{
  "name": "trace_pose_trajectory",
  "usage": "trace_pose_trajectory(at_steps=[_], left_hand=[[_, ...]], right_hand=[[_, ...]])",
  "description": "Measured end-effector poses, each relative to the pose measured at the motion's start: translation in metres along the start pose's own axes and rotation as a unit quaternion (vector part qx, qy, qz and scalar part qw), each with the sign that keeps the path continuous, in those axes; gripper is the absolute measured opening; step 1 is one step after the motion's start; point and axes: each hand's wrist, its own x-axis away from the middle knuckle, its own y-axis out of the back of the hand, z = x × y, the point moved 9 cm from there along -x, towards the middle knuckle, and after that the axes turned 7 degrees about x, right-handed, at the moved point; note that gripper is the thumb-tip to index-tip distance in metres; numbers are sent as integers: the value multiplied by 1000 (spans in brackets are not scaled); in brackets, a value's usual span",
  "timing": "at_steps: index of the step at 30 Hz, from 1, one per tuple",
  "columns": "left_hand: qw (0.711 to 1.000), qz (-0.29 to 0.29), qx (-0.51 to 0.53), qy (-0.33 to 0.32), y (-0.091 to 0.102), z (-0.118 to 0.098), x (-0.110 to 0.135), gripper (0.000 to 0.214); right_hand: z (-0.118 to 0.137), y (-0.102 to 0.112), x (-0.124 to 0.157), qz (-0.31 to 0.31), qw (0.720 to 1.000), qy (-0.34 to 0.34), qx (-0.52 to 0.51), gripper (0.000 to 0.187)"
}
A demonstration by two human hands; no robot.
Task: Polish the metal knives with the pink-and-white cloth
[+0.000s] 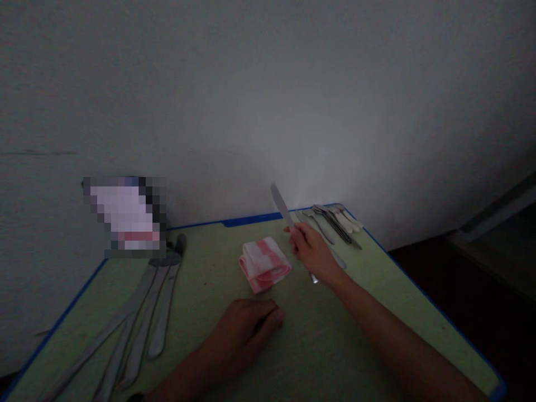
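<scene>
Your right hand (312, 251) grips a table knife (280, 204), blade raised beside the folded napkin (264, 263); your left hand (247, 325) rests loosely curled, empty, on the table (335, 346).

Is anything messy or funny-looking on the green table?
Nothing looks spilled or broken. The pink-and-white cloth sits folded mid-table. The small cutlery at the far right corner lies in a loose, overlapping bunch, and the long utensils on the left fan out unevenly. The right hand holds a knife with its blade tilted up.
</scene>
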Motion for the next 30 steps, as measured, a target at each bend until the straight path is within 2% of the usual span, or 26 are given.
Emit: trace_pose_trajectory(at_steps=[2,4,8,11,15,19,24,26,30], left_hand=[[999,6,-41,-12,-3,-2,-1,36],[998,8,-60,-15,-5,-1,-1,34],[997,-1,-72,-18,-6,0,-1,33],[997,-4,-78,-22,-6,0,0,32],[997,-2,-71,-23,-5,-2,-1,32],[997,-6,-68,-25,-4,-2,-1,32],[998,-4,-64,-24,-6,0,-1,30],[998,-6,-64,-18,-3,-1,0,30],[995,-26,-99,3,18,-4,4,29]], right_hand=[[-11,20,-8,-20,985,10,172,29],[-23,30,-13,-8,955,13,295,32],[-50,26,-10,50,866,-28,497,44],[-57,21,-4,69,813,-46,576,45],[-51,22,-2,26,789,-43,613,45],[-40,25,-3,-32,782,-3,622,39],[-33,22,0,-57,798,34,599,34],[-29,15,5,-60,820,43,567,34],[-10,-19,18,-28,907,102,408,37]])
